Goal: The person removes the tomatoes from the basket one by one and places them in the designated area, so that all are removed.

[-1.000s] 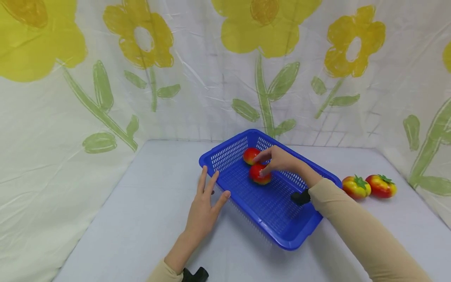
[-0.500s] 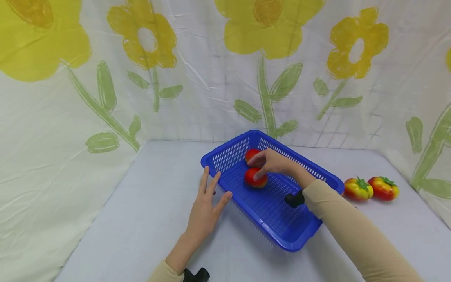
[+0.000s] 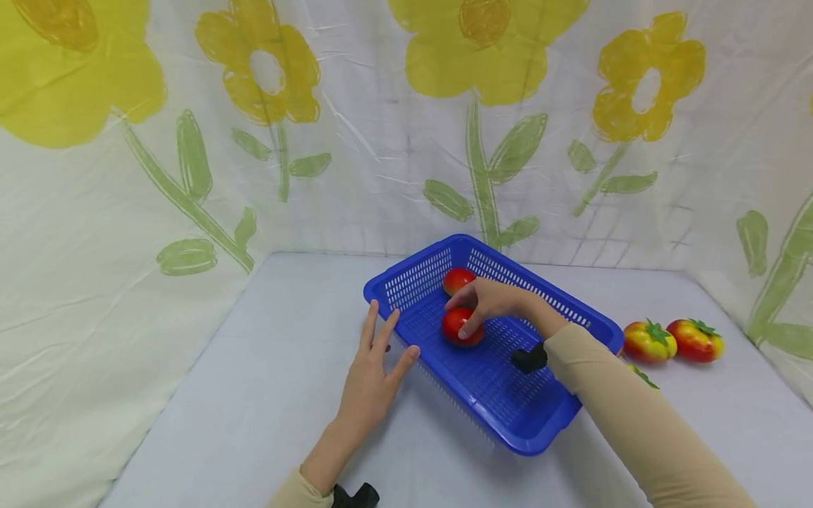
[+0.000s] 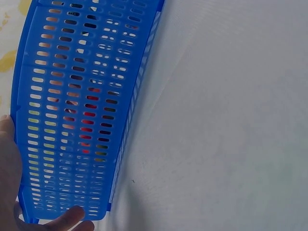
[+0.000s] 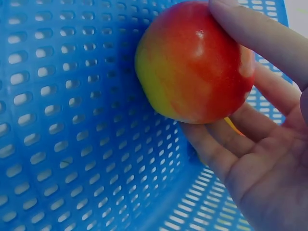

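Observation:
My right hand (image 3: 492, 300) is inside a blue perforated plastic basket (image 3: 502, 422), with thumb and fingers round a red tomato (image 3: 461, 328). In the right wrist view this tomato (image 5: 192, 62) shows a yellow-green side near the basket's perforated surface, the thumb on one side and fingers beneath. Just behind it in the basket is another red tomato (image 3: 458, 281), partly hidden by my hand. My left hand (image 3: 368, 381) has its fingers spread at the basket's near left rim; the left wrist view shows its fingers (image 4: 72, 219) beside the basket wall (image 4: 82, 130).
Right of the basket, two red-and-yellow tomatoes (image 3: 649, 342) with green leafy tops lie on the white table (image 3: 298, 317). A third one's leaves (image 3: 644, 376) show from behind my right sleeve. A white curtain (image 3: 356, 176) painted with yellow flowers stands behind the table.
My right hand and the tomato in it have shifted slightly left and nearer to me within the basket. My left hand stays at the rim. Another tomato's leaves now show beside my right sleeve.

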The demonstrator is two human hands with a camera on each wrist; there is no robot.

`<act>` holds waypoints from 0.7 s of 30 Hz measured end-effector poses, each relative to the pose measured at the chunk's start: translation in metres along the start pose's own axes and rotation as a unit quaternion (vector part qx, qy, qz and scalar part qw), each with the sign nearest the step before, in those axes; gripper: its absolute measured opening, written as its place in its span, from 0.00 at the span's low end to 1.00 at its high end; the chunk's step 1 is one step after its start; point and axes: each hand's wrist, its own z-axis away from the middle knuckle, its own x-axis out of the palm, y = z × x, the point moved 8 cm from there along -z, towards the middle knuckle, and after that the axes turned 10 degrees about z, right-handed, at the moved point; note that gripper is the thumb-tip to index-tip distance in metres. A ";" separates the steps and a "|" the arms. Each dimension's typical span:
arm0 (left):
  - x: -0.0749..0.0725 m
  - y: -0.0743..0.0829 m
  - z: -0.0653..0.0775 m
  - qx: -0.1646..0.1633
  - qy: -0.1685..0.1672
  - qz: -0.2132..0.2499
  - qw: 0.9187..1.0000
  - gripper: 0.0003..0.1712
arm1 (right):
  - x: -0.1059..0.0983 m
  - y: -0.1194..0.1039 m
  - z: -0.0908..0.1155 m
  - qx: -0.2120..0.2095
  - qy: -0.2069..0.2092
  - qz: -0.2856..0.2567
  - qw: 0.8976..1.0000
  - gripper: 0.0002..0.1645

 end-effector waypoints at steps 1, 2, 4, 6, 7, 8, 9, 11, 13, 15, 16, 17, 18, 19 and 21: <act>0.000 0.000 0.000 0.001 0.000 0.000 1.000 0.39 | 0.000 0.000 0.000 0.001 -0.002 0.003 1.000 0.36; 0.000 0.000 0.000 0.001 0.001 0.000 1.000 0.39 | 0.000 0.000 0.001 0.002 -0.004 0.003 1.000 0.36; 0.000 0.000 0.000 0.001 0.001 -0.001 1.000 0.39 | 0.000 0.000 0.002 0.002 -0.006 0.003 1.000 0.36; 0.000 0.000 0.000 -0.001 0.001 -0.002 1.000 0.39 | -0.001 0.000 0.002 0.003 -0.001 0.000 1.000 0.35; 0.000 0.000 0.000 -0.001 0.001 -0.002 1.000 0.39 | -0.002 0.001 0.002 0.002 0.003 -0.002 1.000 0.35; 0.000 0.000 0.000 -0.001 0.002 -0.002 1.000 0.40 | -0.003 0.001 0.002 0.002 0.008 -0.005 1.000 0.35; 0.000 0.000 0.000 -0.002 0.002 -0.002 1.000 0.39 | -0.004 0.001 0.001 0.001 0.014 -0.009 1.000 0.35; 0.000 0.000 0.000 -0.001 0.003 -0.003 1.000 0.39 | -0.005 0.001 0.001 -0.001 0.023 -0.015 1.000 0.34; 0.000 0.000 0.000 -0.001 0.003 -0.004 1.000 0.39 | -0.006 0.001 0.000 -0.007 0.026 -0.022 0.999 0.33; 0.000 0.000 0.000 -0.001 0.002 -0.004 1.000 0.39 | -0.006 0.000 0.000 -0.013 0.028 -0.028 0.999 0.31; 0.000 0.000 0.000 -0.001 0.002 -0.004 1.000 0.39 | -0.005 0.000 0.000 -0.017 0.028 -0.031 0.999 0.31; 0.000 0.000 0.000 -0.001 0.002 -0.003 1.000 0.39 | -0.006 0.000 0.000 -0.020 0.029 -0.033 0.999 0.31; 0.000 0.000 0.000 -0.001 0.002 -0.004 1.000 0.39 | -0.006 0.000 0.000 -0.020 0.031 -0.034 0.999 0.31; 0.000 0.000 -0.001 0.000 0.002 -0.004 1.000 0.39 | -0.006 0.000 0.000 -0.019 0.033 -0.034 0.999 0.31; 0.001 0.000 -0.001 0.000 0.002 -0.005 1.000 0.39 | -0.007 0.001 0.000 -0.019 0.037 -0.036 0.999 0.31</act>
